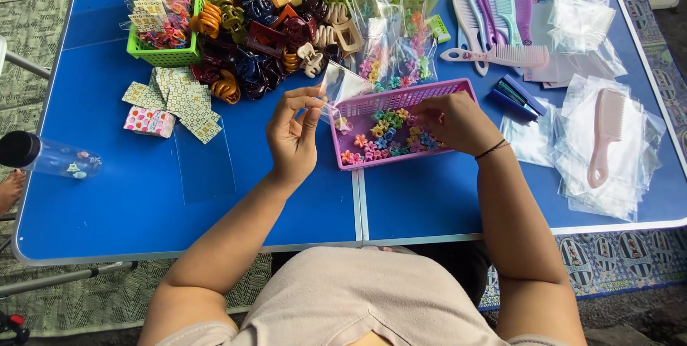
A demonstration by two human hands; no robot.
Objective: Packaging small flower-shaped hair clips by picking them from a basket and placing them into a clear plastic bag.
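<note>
- Over the near-left corner of the pink basket (458, 92), the left hand (293, 138) holds a small clear plastic bag (342, 87) upright, thumb and forefinger pinched closed on its edge, the other fingers loosely curled.
- Inside the pink basket, at its right end, the right hand (454, 123) rests on the tiny flower-shaped hair clips (383, 135); its fingertips are bent down among them, and I cannot tell whether they have closed on one.
- Behind the pink basket lie filled clear packets (393, 52) of the same little clips; behind and left of it, a heap of large claw clips (265, 31); to its right, a blue stapler (519, 95), combs (494, 24) and loose empty bags (608, 145).
- Risk, as I judge it: the bag is held on one side only, so its mouth could sag shut and a clip could miss it and drop onto the blue table (179, 196).
- Clips so small could also slip from the fingertips, or several could come up tangled together.
- A forearm pushing on the light basket could slide it toward the table's near edge.
</note>
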